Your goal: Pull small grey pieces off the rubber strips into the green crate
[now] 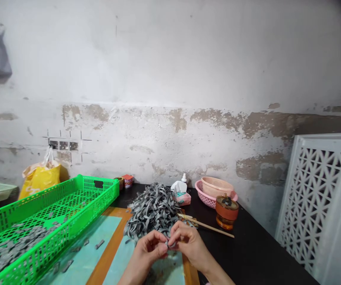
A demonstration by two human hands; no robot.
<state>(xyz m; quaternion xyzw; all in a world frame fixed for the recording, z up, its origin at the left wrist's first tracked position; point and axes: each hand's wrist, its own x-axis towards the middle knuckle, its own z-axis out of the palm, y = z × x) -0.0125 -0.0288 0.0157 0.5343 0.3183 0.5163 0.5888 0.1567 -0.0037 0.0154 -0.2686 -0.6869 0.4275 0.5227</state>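
Note:
My left hand (148, 253) and my right hand (186, 243) meet low in the middle of the view, their fingertips pinching a small grey rubbery strip (169, 244) between them. Just beyond them lies a heap of long grey strips (152, 209), its near edge almost at my right hand's knuckles. Both hands hover over a wooden-framed board with a pale teal mat (81, 253). Short grey pieces (100, 244) lie scattered on that mat. Most of the strip in my fingers is hidden by them.
A bright green plastic mesh tray (94, 186) holding many small grey pieces stands to the left. A wooden stick (206, 225) lies on the black table (247, 245). Beyond stand a pink basket with a bowl, an amber jar, tissues and a white lattice panel.

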